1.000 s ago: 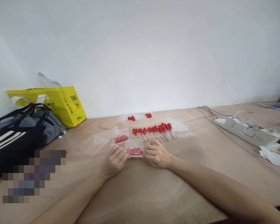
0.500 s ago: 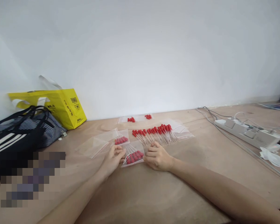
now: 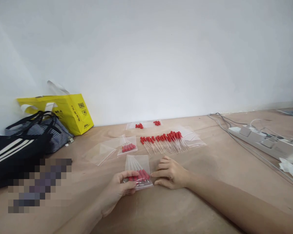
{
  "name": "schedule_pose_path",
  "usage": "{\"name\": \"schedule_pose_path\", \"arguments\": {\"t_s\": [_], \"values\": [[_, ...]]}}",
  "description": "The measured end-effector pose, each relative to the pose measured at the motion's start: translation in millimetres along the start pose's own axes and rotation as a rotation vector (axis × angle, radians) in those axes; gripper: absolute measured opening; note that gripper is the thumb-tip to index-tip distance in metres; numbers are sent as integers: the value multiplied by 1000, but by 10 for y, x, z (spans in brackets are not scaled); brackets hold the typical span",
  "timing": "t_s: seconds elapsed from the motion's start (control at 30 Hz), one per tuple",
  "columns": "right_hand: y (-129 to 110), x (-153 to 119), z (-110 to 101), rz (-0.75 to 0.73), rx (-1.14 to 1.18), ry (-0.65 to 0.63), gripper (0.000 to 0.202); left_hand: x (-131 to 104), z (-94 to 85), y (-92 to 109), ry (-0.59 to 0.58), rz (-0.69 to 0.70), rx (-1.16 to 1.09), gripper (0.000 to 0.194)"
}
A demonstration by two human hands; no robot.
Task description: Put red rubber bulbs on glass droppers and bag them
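My left hand pinches the lower left edge of a small clear zip bag, thumb and fingers closed on it. Inside lie several droppers with red bulbs toward me and thin pale stems pointing away. At the bag's right edge rests my right hand, thumb and fingers apart and nothing gripped; whether a fingertip touches the plastic I cannot tell. Just behind, another zip bag holds more red-bulbed droppers. A row of loose droppers lies beyond my right hand, bulbs away from me.
Flat clear bags lie right of the loose droppers, others at left. Farther back are small red pieces on plastic. A yellow bag and a black bag stand left; a power strip with cables lies right.
The bag has come nearer to me, away from the row of droppers. My left hand grips it lower down; the right hand has let go and its fingers have spread.
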State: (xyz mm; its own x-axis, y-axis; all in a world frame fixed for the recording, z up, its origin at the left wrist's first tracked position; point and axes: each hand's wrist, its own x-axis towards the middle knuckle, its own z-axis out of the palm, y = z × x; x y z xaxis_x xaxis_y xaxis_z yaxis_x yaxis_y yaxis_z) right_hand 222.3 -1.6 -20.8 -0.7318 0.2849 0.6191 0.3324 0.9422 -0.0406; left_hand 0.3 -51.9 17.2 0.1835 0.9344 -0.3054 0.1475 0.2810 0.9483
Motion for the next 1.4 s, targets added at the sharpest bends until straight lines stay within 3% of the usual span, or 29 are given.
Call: {"name": "schedule_pose_path", "arguments": {"t_s": [0.13, 0.23, 0.33, 0.4, 0.53, 0.7, 0.77, 0.87, 1.03, 1.23, 1.4], "values": [[29, -47, -13, 71, 13, -47, 23, -143, -156, -61, -14, 64, 55, 31], [33, -37, -18, 82, 17, -77, 21, -73, -314, -24, 50, 183, 136, 35], [32, -17, -20, 93, 4, -83, 20, 253, -458, 152, 157, 303, 222, 36], [32, -12, -21, 100, 0, -83, 19, 556, -522, 289, 257, 290, 305, 30], [40, -17, -23, 114, 4, -85, 16, 1075, -586, 424, 341, 226, 397, 21], [56, -17, -23, 121, 5, -90, 16, 1295, -789, 434, 522, 136, 674, 38], [56, -12, -22, 123, 10, -94, 16, 1325, -945, 464, 573, 123, 810, 34], [51, -6, -23, 130, 17, -94, 15, 1412, -1190, 505, 570, 115, 964, 24], [46, -1, -29, 140, 27, -93, 15, 1648, -1462, 481, 504, 84, 1092, 27], [51, 1, -21, 147, 31, -91, 15, 1814, -1573, 461, 522, -5, 1132, 27], [54, -2, -16, 151, 49, -82, 15, 1852, -1596, 493, 511, 23, 1103, 28]]}}
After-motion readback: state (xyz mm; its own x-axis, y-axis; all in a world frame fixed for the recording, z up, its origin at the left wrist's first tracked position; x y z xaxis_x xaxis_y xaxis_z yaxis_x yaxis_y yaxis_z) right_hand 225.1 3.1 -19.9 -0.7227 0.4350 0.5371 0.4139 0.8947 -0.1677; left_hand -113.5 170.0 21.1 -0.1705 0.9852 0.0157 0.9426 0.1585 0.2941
